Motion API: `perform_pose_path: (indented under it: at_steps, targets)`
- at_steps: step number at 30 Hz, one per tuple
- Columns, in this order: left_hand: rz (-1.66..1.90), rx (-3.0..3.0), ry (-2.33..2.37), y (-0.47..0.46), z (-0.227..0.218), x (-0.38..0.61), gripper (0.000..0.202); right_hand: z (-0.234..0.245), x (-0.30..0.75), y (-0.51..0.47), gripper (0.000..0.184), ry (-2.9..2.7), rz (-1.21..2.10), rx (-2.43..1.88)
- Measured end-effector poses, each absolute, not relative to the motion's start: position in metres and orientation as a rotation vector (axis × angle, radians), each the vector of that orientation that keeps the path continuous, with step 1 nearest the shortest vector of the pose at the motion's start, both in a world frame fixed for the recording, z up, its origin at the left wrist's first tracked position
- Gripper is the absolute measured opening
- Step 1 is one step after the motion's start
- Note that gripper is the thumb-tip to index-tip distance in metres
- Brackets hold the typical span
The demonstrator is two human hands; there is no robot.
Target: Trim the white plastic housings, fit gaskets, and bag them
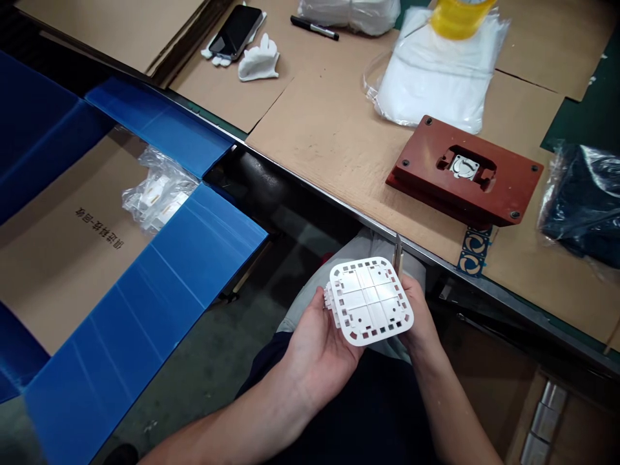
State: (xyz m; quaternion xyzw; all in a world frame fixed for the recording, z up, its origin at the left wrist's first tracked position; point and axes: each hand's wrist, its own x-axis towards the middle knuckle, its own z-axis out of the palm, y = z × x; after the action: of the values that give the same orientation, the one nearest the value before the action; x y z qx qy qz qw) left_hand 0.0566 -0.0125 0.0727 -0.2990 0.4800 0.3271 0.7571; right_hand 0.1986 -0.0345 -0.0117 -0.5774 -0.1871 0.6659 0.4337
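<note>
A white square plastic plate (372, 298) with rounded corners and rows of small slots round its rim is tilted up above my lap. My left hand (322, 352) grips it from the left and below, the thumb at its left edge by some small white tabs. My right hand (420, 316) is at the plate's right edge, its fingers mostly hidden behind it. A thin pointed metal tool (398, 255) sticks up from that hand; its exact kind cannot be made out.
On the cardboard-covered table (320, 129) stand a dark red fixture block (431, 155), white plastic bags (436, 84), a phone (236, 32), a glove (259, 59) and a marker (314, 28). At left, a blue box (159, 278) holds bagged white parts (157, 197).
</note>
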Motion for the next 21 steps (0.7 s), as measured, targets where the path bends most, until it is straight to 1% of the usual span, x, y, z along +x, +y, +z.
perform_pose_path:
  at_steps: [2, 4, 6, 8, 14, 21]
  targets:
    - [0.696, -0.592, 0.985, -0.011, 0.074, 0.056, 0.055, -0.013, 0.201, -0.033, 0.026, -0.440, 1.692, -1.425]
    - [0.705, -0.494, 0.920, -0.008, 0.074, 0.055, 0.051, -0.013, 0.205, -0.032, 0.029, -0.390, 1.718, -1.384]
    - [0.732, -0.373, 0.906, -0.005, 0.073, 0.051, 0.044, -0.014, 0.210, -0.029, 0.030, -0.349, 1.711, -1.295]
    - [0.732, -0.268, 0.927, -0.001, 0.070, 0.047, 0.043, -0.013, 0.215, -0.028, 0.028, -0.342, 1.688, -1.181]
    - [0.686, -0.164, 0.819, 0.001, 0.062, 0.038, 0.049, -0.008, 0.220, -0.030, 0.027, -0.368, 1.662, -0.998]
    - [0.661, -0.205, 0.704, 0.001, 0.067, 0.034, 0.055, 0.007, 0.222, -0.039, 0.031, -0.437, 1.645, -0.901]
